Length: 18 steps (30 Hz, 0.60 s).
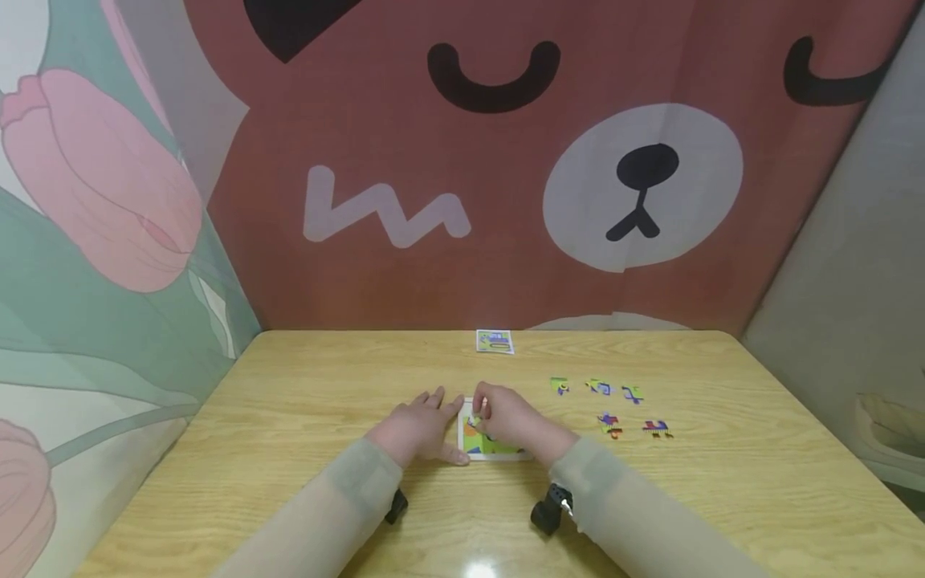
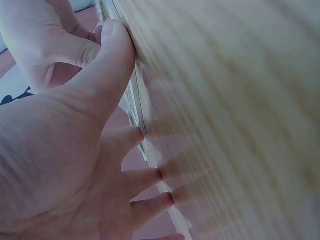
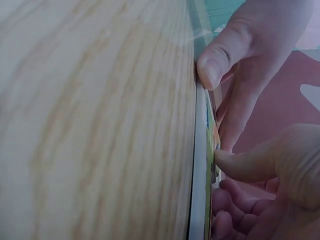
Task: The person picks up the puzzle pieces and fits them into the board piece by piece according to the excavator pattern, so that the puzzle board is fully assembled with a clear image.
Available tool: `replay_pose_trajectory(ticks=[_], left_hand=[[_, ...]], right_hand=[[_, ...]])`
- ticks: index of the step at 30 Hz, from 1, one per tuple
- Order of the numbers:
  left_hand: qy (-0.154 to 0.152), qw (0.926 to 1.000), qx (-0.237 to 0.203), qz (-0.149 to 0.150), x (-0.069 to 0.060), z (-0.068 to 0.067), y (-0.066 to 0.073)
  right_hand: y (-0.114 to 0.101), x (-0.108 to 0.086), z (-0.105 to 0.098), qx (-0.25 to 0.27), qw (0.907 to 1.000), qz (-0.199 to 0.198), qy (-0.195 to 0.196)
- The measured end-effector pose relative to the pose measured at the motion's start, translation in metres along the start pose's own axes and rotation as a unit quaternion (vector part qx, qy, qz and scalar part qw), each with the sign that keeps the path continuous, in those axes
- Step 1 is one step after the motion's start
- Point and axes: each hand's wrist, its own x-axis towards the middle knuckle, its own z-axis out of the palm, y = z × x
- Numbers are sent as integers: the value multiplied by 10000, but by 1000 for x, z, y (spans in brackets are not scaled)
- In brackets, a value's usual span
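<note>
A small white-framed puzzle board (image 1: 495, 458) with green, orange and blue artwork lies flat on the table. My left hand (image 1: 421, 429) rests along its left side, fingers spread and touching the tabletop, the thumb at the near left corner. Over the board, my right hand (image 1: 510, 416) bends its fingers and pinches a small puzzle piece (image 3: 215, 174) at the board's far left part. That piece is mostly hidden by the fingers. In the right wrist view, the right thumb (image 3: 250, 164) comes down close to the board's surface.
Several loose puzzle pieces lie right of the board, among them a green one (image 1: 560, 385), a blue-green one (image 1: 633, 394) and a purple-red one (image 1: 656, 428). A picture card (image 1: 495, 341) lies at the table's far edge. A bear-print curtain (image 1: 405, 281) hangs behind.
</note>
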Motion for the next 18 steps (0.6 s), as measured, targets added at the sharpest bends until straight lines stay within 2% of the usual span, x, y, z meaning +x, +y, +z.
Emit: replay_pose_trajectory(ticks=[7,11,18], left_hand=[[-44,9998,-192,-62,-3,-1,0],[-50,9998,-204,-43,-3,-1,1],[-41,9999,-145,-28,-4,-2,0]], right_hand=[[-2,-1,1,-189,9997,-131,41],[2,0,0,-87,9994,-326,19],[4,1,1,163,9991,-389,51]])
